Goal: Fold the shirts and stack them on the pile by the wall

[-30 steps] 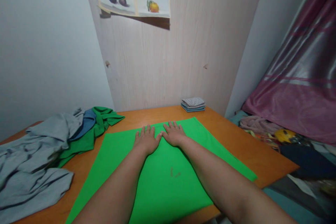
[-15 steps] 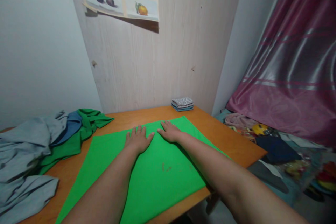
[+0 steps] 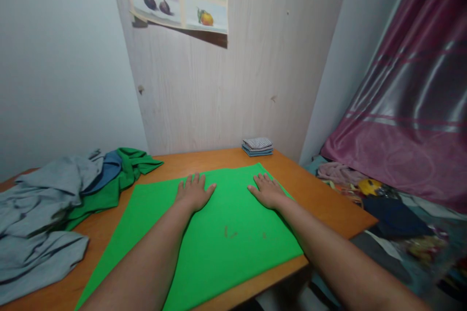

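A bright green cloth [image 3: 226, 223] lies spread flat on the wooden table [image 3: 321, 204]. My left hand [image 3: 193, 192] rests palm down on the cloth near its far edge, fingers stretched out. My right hand [image 3: 268, 189] lies flat on the cloth toward its far right corner, fingers also spread. Neither hand holds anything. A small mark shows on the cloth between my forearms.
A heap of grey, blue and dark green clothes [image 3: 54, 204] covers the table's left side. A small folded stack of striped cloths [image 3: 258, 146] sits at the back by the wooden panel. Clutter and a purple curtain [image 3: 408, 121] lie right of the table.
My right hand has slid to the right across the green cloth, away from my left hand, which has stayed in place. The camera view has shifted slightly.
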A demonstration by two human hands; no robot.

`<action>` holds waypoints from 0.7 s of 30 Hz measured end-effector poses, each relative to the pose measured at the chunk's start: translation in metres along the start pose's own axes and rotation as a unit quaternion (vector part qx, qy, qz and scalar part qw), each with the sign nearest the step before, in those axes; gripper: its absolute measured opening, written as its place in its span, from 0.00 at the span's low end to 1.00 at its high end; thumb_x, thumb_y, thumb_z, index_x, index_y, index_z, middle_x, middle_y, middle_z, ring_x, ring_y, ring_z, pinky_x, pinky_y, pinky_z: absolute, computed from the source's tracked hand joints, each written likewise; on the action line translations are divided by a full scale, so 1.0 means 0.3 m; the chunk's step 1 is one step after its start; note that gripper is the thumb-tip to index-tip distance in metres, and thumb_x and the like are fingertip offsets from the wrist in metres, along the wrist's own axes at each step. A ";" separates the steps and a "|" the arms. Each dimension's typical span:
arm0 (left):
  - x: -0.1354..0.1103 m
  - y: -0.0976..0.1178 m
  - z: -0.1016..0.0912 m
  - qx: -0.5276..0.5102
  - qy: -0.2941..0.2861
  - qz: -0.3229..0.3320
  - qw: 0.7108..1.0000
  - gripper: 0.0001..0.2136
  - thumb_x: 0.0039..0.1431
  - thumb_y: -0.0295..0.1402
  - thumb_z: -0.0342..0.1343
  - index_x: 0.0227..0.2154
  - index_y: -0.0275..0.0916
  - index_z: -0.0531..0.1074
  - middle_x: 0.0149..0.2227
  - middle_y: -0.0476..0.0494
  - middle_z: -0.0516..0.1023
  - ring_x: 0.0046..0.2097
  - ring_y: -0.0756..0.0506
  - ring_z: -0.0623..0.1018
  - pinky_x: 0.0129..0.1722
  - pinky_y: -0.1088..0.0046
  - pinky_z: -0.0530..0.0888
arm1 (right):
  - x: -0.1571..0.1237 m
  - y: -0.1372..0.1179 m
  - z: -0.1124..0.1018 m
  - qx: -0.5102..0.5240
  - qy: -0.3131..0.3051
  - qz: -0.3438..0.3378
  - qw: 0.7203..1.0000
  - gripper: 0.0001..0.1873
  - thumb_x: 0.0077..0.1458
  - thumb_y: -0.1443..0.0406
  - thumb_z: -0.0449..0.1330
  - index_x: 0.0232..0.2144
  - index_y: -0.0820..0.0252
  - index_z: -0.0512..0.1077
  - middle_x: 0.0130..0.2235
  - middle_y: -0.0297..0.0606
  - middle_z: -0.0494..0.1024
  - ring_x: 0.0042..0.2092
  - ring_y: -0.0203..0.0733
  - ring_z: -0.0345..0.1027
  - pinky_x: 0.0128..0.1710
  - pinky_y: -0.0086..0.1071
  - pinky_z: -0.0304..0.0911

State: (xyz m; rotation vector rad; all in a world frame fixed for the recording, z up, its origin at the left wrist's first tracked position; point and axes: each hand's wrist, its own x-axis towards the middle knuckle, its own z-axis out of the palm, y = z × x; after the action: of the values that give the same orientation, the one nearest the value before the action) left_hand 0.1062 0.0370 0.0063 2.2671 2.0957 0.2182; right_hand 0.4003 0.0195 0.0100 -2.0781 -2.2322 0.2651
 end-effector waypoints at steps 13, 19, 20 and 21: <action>-0.074 0.034 -0.050 0.022 0.050 0.037 0.998 0.34 0.69 0.54 0.38 0.68 0.35 0.60 0.72 0.28 0.54 0.73 0.28 0.53 0.68 0.41 0.51 | 0.015 -0.009 0.014 0.056 0.010 -0.006 0.998 0.45 0.66 0.41 0.41 0.73 0.63 0.48 0.75 0.46 0.42 0.75 0.54 0.27 0.71 0.53 0.25; -0.183 0.164 -0.115 0.010 0.048 0.130 0.990 0.26 0.68 0.48 0.48 0.61 0.38 0.68 0.66 0.30 0.67 0.67 0.32 0.66 0.64 0.52 0.62 | 0.012 0.010 -0.029 0.148 0.031 -0.026 0.988 0.44 0.66 0.42 0.46 0.72 0.64 0.53 0.74 0.50 0.49 0.74 0.56 0.37 0.71 0.51 0.34; -0.201 0.192 -0.125 0.003 0.042 0.150 0.988 0.25 0.68 0.48 0.48 0.59 0.38 0.70 0.63 0.31 0.72 0.64 0.34 0.70 0.62 0.55 0.65 | 0.010 0.027 -0.046 0.168 0.036 -0.032 0.985 0.42 0.66 0.42 0.45 0.71 0.64 0.55 0.73 0.51 0.52 0.73 0.54 0.42 0.71 0.47 0.39; -0.219 0.220 -0.134 -0.006 0.036 0.169 0.985 0.24 0.68 0.48 0.48 0.58 0.38 0.70 0.60 0.32 0.75 0.61 0.35 0.73 0.60 0.58 0.67 | 0.006 0.049 -0.064 0.190 0.042 -0.037 0.980 0.40 0.67 0.43 0.44 0.70 0.63 0.58 0.72 0.50 0.56 0.72 0.51 0.48 0.69 0.43 0.45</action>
State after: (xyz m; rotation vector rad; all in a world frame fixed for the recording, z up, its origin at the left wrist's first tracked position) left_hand 0.1612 -0.0363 0.0498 2.6307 1.7173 0.3277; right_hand 0.4180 0.0235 0.0262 -1.7696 -2.0145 0.5381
